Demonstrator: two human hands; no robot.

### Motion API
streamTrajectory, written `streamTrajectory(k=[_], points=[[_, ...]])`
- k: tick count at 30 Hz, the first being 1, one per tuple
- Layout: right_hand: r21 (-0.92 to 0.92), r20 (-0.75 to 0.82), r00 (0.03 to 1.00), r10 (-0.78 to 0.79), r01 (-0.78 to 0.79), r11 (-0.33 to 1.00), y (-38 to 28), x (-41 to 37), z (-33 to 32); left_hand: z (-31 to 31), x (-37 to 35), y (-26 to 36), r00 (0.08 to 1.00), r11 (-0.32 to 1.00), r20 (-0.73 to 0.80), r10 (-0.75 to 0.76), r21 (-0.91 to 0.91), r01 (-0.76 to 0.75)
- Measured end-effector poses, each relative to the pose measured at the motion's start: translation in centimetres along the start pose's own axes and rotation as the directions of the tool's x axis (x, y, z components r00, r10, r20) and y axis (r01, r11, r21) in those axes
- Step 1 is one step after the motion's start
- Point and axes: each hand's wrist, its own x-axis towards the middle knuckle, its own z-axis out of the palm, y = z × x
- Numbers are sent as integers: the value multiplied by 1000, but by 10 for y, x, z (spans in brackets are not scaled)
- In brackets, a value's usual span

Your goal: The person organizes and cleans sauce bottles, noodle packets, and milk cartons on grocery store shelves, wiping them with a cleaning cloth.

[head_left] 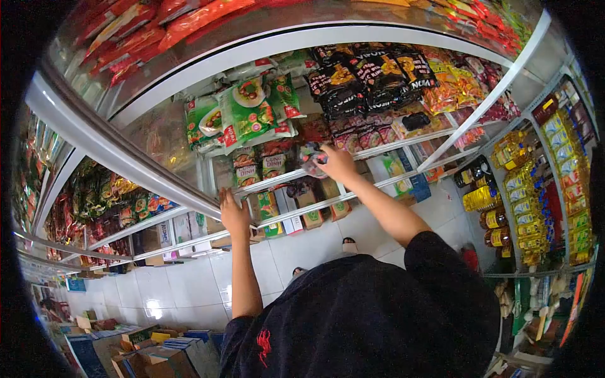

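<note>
White-edged shelf (403, 143) before me. Green noodle packs (246, 114) lie on it. My left hand (234, 215) at its front edge, fingers slightly apart. My right hand (336, 165) over same edge, fingers closed on crumpled dark bundle (310, 157); rag or wrapper, can't tell. Likely light, soft, hard to break; best pinched at bunched middle.

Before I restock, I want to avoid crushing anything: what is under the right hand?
The right hand grips a crumpled greyish thing, cloth or packet, seen over the white rail. Its covered part and whatever lies directly beneath cannot be seen.
</note>
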Motion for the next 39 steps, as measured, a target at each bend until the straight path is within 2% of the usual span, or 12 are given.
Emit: streamTrajectory(k=[3,6,10,12,15,17,22,24,29,33,36,39], points=[[-32,-15,1000,25,-25,999,66,11,-15,1,1,-4,994,994,58,-96,-39,98],[45,-218,965,145,-139,989,158,34,-30,2,4,-3,989,988,60,-136,-68,140],[-155,-235,938,255,-295,943,139,38,-62,12,3,-1,988,988,-4,-156,-5,156],[19,-189,968,166,-165,986,126,37,-41,13,2,1,988,988,-50,-146,52,149],[-82,-225,955,-196,181,980,98,24,-31,7,4,5,975,973,-1,-222,63,222],[48,-119,980,-159,166,985,109,24,-36,10,4,-4,989,994,-94,-111,-12,110],[213,30,998,51,-56,975,176,36,-69,-1,6,11,969,969,11,-246,-22,246],[-39,-125,991,37,-42,998,185,37,-77,2,6,8,972,972,-14,-233,-35,233],[3,-83,993,79,-79,997,92,19,-55,10,4,3,972,972,-63,-229,-65,225],[107,-77,978,-194,202,973,43,5,-19,4,5,13,957,957,-46,-286,-52,284],[249,-93,974,-205,222,943,85,15,-20,1,6,11,953,952,-18,-301,-66,299],[95,-212,977,-4,25,995,152,25,-47,7,5,3,967,967,-59,-248,-72,243]])
